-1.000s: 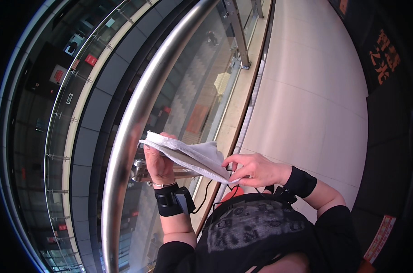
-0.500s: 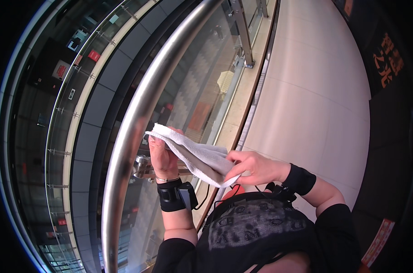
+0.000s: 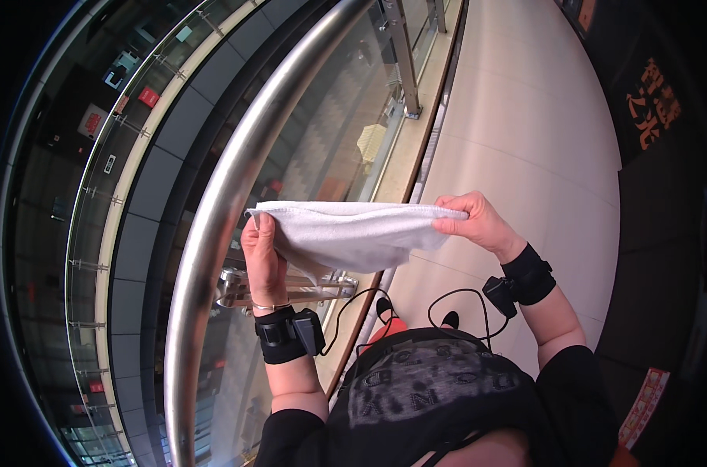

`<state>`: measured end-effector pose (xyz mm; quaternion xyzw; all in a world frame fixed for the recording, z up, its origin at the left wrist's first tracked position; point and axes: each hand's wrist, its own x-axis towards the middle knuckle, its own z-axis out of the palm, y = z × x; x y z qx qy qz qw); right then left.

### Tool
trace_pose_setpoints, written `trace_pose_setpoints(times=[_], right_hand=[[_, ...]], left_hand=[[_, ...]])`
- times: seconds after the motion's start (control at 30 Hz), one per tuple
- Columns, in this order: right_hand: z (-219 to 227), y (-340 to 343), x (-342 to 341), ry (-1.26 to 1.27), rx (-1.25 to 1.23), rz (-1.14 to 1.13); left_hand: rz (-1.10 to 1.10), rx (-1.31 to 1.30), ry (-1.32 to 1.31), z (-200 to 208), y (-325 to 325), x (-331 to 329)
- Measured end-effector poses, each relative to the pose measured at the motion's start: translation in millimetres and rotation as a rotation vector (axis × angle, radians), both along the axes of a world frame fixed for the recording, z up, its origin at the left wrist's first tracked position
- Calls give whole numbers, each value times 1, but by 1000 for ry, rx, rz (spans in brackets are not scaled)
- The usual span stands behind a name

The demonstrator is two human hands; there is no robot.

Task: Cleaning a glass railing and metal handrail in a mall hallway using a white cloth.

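A white cloth (image 3: 349,232) is stretched sideways between my two hands, its top edge nearly straight and its lower part hanging in folds. My left hand (image 3: 265,253) pinches the cloth's left corner with the thumb in front, close beside the metal handrail (image 3: 248,152). At the other end, my right hand (image 3: 478,222) grips the right corner between thumb and fingers, over the pale floor. The cloth hangs in the air to the right of the rail, apart from it. Both wrists wear black straps with small devices and cables.
Below the handrail stands a glass panel (image 3: 322,159) with metal posts (image 3: 401,58) and a bracket (image 3: 233,288). A pale floor (image 3: 525,156) runs along the right, beside a dark wall (image 3: 661,233). Across the drop at left curves another glass railing.
My right hand has moved up and to the right, pulling the bunched cloth out wide. My left hand stays near the rail with its corner.
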<state>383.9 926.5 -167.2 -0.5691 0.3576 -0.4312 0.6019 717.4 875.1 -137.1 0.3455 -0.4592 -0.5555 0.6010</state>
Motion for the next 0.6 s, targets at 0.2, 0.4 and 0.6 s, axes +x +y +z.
trace_pose_setpoints(times=[0.2, 0.4, 0.6], right_hand=[[-1, -7, -1, 162, -89, -368], [0, -22, -22, -89, -37, -394], [-73, -22, -16, 176, 253, -56]], left_hand=[[27, -96, -417, -10, -4, -3], [5, -71, -341, -23, -11, -12], [-31, 84, -35, -30, -22, -37]])
